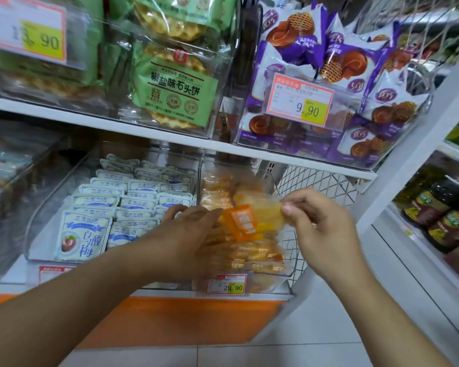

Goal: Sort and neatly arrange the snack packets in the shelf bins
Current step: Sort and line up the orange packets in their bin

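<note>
Both forearms reach in from the lower edge toward the lower shelf. The left hand (188,223) and the right hand (318,223) meet over the front half of the clear bin (286,271) that holds the orange snack packets (249,255), and between them hangs one orange packet (243,221) with a clear, yellowish end. Its long axis runs roughly left to right and slightly tilted, so each hand has an end: the printed orange end lies by the left fingers (210,211), the clear end by the right fingers (289,207). The right thumb and forefinger are pinched together on the clear edge, the other fingers curled loosely behind. The left fingers are bent and close together at the orange end; they seem to grip it, though blur hides the exact contact. The packet is held above the stacked packets, not resting on them as far as can be told, so the coming move is probably a short drop straight down and slightly back into the rows, and both hands are equally near.

Just left of this bin, the neighbouring bin (35,234) holds white and blue packets (82,237) standing in tidy rows. A yellow price tag (228,286) hangs at the front of the orange bin. Farther up, the upper shelf (90,120) carries green waffle packets (170,83) and purple packets (297,41)
</note>
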A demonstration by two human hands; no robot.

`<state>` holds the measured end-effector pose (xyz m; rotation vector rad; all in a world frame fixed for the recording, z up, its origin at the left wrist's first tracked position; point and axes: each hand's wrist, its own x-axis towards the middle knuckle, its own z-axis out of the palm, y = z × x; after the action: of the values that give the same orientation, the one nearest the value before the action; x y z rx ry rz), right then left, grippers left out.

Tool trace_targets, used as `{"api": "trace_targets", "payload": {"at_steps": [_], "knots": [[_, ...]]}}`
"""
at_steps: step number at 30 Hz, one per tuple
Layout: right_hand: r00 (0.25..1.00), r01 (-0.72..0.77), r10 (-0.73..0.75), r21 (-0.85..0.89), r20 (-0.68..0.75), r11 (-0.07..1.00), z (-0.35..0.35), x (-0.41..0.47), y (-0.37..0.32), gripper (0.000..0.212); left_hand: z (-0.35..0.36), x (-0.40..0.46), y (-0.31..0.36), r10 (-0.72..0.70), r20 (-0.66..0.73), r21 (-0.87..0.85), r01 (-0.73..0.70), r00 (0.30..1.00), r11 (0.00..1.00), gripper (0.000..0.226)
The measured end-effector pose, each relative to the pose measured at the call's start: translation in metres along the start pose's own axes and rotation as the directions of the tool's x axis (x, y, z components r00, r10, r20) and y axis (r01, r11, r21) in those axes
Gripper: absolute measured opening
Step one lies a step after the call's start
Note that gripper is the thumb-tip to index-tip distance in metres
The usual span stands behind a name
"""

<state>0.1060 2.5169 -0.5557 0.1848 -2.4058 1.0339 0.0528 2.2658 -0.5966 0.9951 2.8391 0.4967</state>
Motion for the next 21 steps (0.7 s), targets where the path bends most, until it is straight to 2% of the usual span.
{"api": "trace_targets", "payload": {"at_steps": [4,8,12,17,21], "knots": [[0.976,0.2,-0.174,-0.222,0.13,0.954,0.016,-0.001,0.002,0.012,-0.002,0.0,-0.004,0.01,0.004,-0.093,-0.01,1.0,0.996,0.097],[0.963,0.267,-0.243,-0.295,0.116,0.917,0.01,0.007,0.003,0.01,-0.003,0.002,-0.01,-0.048,0.036,-0.151,0.053,0.998,0.987,0.114],[0.922,0.358,-0.273,-0.334,0.276,0.872,0.013,0.004,0.003,0.008,0.004,0.008,-0.017,0.0,0.019,-0.127,0.003,1.0,0.992,0.108],[0.878,0.349,-0.165,-0.364,0.449,0.863,0.038,0.0,0.006,0.011,0.007,0.01,-0.02,0.018,0.022,-0.135,-0.015,1.0,0.991,0.105],[0.905,0.223,-0.097,-0.269,0.414,0.937,0.043,-0.001,0.008,0.021,0.005,0.008,-0.018,0.026,0.028,-0.104,-0.023,0.999,0.994,0.106]]}}
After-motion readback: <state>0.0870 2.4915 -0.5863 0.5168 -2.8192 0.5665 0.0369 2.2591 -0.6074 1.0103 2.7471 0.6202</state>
